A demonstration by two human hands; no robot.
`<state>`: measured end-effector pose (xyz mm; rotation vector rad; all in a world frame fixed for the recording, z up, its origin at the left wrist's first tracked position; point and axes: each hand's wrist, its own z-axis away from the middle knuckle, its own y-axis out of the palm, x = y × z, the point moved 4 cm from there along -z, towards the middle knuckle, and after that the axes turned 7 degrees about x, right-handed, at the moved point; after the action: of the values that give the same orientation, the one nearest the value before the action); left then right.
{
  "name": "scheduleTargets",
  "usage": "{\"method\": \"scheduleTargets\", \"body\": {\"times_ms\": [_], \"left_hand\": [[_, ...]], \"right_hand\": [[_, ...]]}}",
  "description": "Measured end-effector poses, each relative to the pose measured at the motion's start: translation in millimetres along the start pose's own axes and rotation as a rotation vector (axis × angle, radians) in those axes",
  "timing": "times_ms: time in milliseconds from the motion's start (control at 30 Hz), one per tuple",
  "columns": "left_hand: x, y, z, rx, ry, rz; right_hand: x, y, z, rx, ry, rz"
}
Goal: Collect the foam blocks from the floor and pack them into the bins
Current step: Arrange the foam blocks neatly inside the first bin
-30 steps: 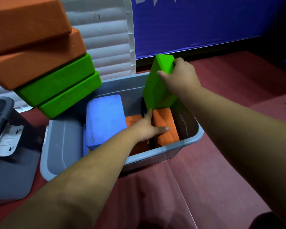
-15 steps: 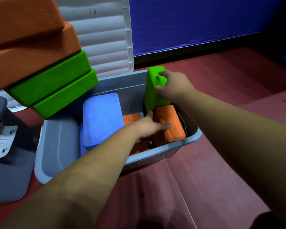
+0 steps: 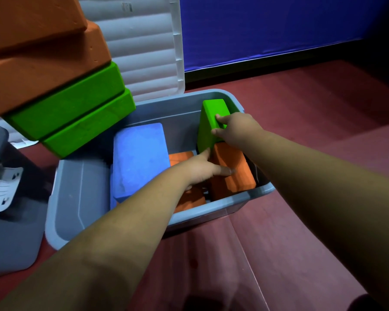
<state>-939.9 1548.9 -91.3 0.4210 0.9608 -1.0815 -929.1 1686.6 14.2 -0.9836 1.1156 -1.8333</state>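
Note:
A grey bin (image 3: 222,208) stands on the red floor. Inside lie a blue foam block (image 3: 139,158) at the left and orange blocks (image 3: 236,176) at the right. My right hand (image 3: 236,129) grips the top of a green block (image 3: 208,129) standing on end in the bin's far right corner. My left hand (image 3: 202,170) reaches into the bin with straight fingers resting on the orange block beside the green one. A stack of two orange and two green blocks (image 3: 54,81) fills the upper left, close to the camera; what holds it up is hidden.
The bin's white ribbed lid (image 3: 148,52) stands up behind it. A second grey bin (image 3: 7,232) with a white latch sits at the left edge. A blue wall panel (image 3: 267,28) runs along the back. Red floor (image 3: 301,153) stretches right and near.
My right hand has lowered the green block from above the rim down into the bin's far right corner. My left hand stayed on the orange block.

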Motion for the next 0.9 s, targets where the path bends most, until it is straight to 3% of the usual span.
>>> {"method": "scheduleTargets", "body": {"times_ms": [267, 433, 533, 600, 667, 733, 833, 900], "left_hand": [[-10.0, -2.3, 13.1, -0.020, 0.062, -0.182], [-24.6, -17.7, 45.0, -0.068, 0.046, -0.289], [-30.6, -37.5, 74.1, -0.196, 0.044, -0.267], [-33.7, -61.4, 96.8, -0.398, 0.024, -0.488], [-30.3, -82.2, 118.1, -0.591, -0.035, -0.712], [-14.7, -97.1, 131.6, -0.707, -0.174, -0.784], [21.1, -115.5, 139.5, -0.759, -0.490, -0.773], [39.3, -123.4, 142.9, -0.671, -0.600, -0.784]], "right_hand": [[0.3, 21.5, -10.2, 0.103, 0.081, 0.026], [6.8, 27.9, -6.3, 0.067, 0.096, 0.017], [11.4, 34.3, 4.2, 0.032, 0.139, 0.045], [14.8, 35.3, 13.3, 0.016, 0.158, 0.058], [20.2, 34.0, 21.0, 0.013, 0.159, 0.086], [30.0, 30.7, 26.1, -0.017, 0.121, 0.138], [57.5, 21.1, 32.1, -0.122, -0.002, 0.204], [81.6, 20.9, 35.4, -0.115, -0.104, 0.149]]}}
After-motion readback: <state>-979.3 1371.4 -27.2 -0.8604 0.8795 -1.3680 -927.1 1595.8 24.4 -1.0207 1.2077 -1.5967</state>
